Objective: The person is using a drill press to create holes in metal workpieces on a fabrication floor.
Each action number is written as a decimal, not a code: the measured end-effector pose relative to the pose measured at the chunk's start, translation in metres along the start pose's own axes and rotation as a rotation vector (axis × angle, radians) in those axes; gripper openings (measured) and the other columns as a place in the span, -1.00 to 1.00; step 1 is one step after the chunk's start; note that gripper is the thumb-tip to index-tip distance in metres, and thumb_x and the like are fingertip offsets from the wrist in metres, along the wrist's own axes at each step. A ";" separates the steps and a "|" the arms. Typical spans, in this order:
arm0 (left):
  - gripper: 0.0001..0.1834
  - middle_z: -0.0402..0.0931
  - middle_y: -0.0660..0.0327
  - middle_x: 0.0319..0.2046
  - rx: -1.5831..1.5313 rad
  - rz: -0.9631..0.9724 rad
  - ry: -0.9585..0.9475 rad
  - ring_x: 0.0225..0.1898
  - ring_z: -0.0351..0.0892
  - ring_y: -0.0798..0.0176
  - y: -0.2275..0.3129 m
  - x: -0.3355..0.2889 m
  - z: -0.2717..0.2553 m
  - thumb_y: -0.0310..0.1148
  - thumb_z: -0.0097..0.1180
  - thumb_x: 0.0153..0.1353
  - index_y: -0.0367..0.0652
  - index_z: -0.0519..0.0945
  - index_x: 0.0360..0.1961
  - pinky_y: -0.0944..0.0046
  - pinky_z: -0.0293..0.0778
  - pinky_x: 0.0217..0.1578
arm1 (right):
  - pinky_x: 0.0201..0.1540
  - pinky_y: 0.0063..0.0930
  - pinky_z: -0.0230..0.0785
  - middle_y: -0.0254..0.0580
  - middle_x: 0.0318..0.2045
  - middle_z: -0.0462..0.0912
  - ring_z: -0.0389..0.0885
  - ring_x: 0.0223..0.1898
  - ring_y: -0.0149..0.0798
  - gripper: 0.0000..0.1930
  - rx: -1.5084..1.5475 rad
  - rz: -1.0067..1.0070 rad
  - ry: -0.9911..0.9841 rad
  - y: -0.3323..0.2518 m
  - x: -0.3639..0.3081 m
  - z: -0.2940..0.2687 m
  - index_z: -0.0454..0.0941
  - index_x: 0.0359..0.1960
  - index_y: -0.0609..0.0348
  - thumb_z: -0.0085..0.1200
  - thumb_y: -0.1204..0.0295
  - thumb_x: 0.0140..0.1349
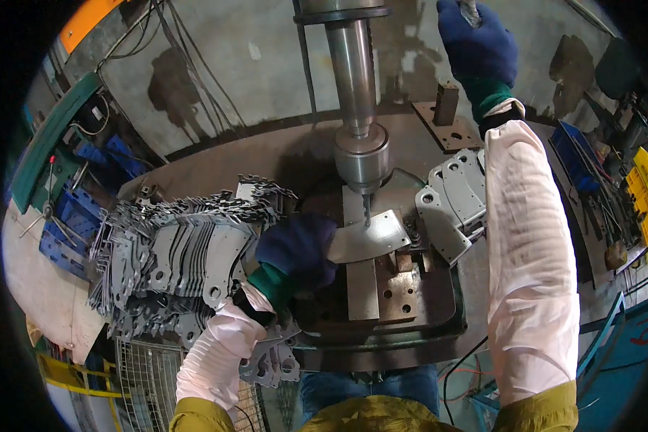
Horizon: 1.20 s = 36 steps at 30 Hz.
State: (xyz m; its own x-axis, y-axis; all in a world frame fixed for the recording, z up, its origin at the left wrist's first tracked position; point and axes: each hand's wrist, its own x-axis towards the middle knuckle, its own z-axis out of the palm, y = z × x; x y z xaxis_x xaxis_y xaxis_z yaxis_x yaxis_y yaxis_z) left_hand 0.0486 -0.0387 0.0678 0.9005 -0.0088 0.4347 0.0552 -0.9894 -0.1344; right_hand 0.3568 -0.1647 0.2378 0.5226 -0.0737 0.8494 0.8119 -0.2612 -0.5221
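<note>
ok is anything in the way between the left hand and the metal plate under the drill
Nothing visible: the gloved left hand holds the metal plate by its left end. Nothing shows between the plate and the drill bit over it, though whether the two touch is hard to tell.

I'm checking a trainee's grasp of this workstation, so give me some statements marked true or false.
1. The dark-blue-gloved left hand holds a curved grey metal plate. True.
2. The dark-blue-gloved right hand touches that plate. False: the right hand is raised, gripping a silver metal bar.
3. The thin metal drill bit points down at the plate. True.
4. The large pile of grey metal plates lies right of the bit. False: the large pile lies left.
</note>
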 end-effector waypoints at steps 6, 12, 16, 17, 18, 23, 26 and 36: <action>-0.56 0.53 0.15 -0.32 -0.460 -0.042 0.106 -0.37 0.57 0.05 -0.015 -0.009 0.032 -0.16 0.25 -0.11 -0.01 0.55 -0.14 0.09 0.51 -0.42 | -0.28 0.00 0.48 0.07 -0.44 0.68 0.66 -0.34 0.20 -0.65 -0.142 -0.054 0.068 0.005 -0.004 0.001 0.63 -0.35 0.09 0.13 0.05 0.26; -0.71 0.59 0.05 -0.36 -0.201 -0.184 -0.177 -0.30 0.63 -0.11 0.008 0.014 -0.012 -0.21 0.25 -0.10 -0.05 0.60 -0.31 -0.04 0.54 -0.31 | -0.09 -0.03 0.50 0.07 -0.30 0.73 0.67 -0.18 0.24 -0.50 -0.124 -0.012 -0.026 0.009 0.000 -0.001 0.69 -0.21 0.07 0.14 -0.14 0.20; -0.66 0.62 -0.02 -0.31 -0.224 -0.259 -0.493 -0.22 0.64 -0.20 0.006 0.031 -0.020 -0.23 0.25 -0.12 -0.03 0.62 -0.24 -0.14 0.54 -0.24 | -0.09 0.01 0.49 0.14 -0.29 0.71 0.65 -0.17 0.28 -0.48 -0.060 0.039 -0.105 -0.001 -0.003 -0.014 0.69 -0.22 0.07 0.06 -0.16 0.21; -0.65 0.63 -0.02 -0.31 -0.219 -0.255 -0.455 -0.22 0.64 -0.20 0.007 0.028 -0.020 -0.23 0.26 -0.13 -0.03 0.62 -0.23 -0.14 0.54 -0.24 | -0.09 0.02 0.49 0.16 -0.29 0.70 0.64 -0.16 0.28 -0.46 -0.045 0.054 -0.127 -0.004 -0.004 -0.016 0.69 -0.23 0.07 0.02 -0.17 0.21; -0.63 0.63 -0.02 -0.31 -0.214 -0.250 -0.417 -0.23 0.64 -0.20 0.008 0.025 -0.018 -0.22 0.27 -0.13 -0.02 0.63 -0.22 -0.14 0.55 -0.23 | -0.09 0.03 0.49 0.16 -0.28 0.70 0.64 -0.16 0.29 -0.46 -0.056 0.068 -0.168 -0.006 -0.005 -0.020 0.69 -0.23 0.08 0.02 -0.17 0.22; -0.56 0.64 -0.02 -0.28 -0.132 -0.239 -0.345 -0.20 0.64 -0.20 0.013 0.022 -0.010 -0.21 0.33 -0.16 -0.01 0.64 -0.16 -0.13 0.56 -0.16 | -0.15 0.01 0.49 0.14 -0.36 0.70 0.66 -0.24 0.26 -0.44 -0.106 0.018 -0.334 0.004 -0.004 -0.039 0.69 -0.24 0.13 0.01 -0.16 0.25; -0.54 0.65 0.01 -0.22 -0.134 -0.213 -0.432 -0.15 0.64 -0.17 0.006 0.031 -0.017 -0.19 0.35 -0.14 0.00 0.64 -0.13 -0.11 0.58 -0.11 | -0.26 -0.12 0.49 0.02 -0.51 0.67 0.68 -0.41 0.06 -0.43 0.056 0.180 -0.553 0.002 -0.008 -0.063 0.66 -0.30 0.20 0.04 -0.16 0.26; -0.57 0.62 0.01 -0.15 -0.099 -0.149 -0.251 -0.09 0.62 -0.15 -0.024 -0.008 -0.001 -0.21 0.35 -0.09 -0.05 0.62 -0.14 -0.12 0.56 -0.10 | -0.38 -0.27 0.43 -0.21 -0.60 0.61 0.59 -0.54 -0.24 -0.46 0.122 0.293 -0.583 -0.032 -0.018 -0.092 0.62 -0.36 0.22 0.10 -0.12 0.24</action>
State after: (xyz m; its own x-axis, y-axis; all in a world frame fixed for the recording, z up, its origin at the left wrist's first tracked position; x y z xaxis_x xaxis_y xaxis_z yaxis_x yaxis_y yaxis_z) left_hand 0.0395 -0.0148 0.0687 0.9648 0.1611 0.2079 0.1633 -0.9866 0.0069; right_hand 0.2971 -0.2435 0.2466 0.7534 0.4169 0.5085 0.6207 -0.1957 -0.7592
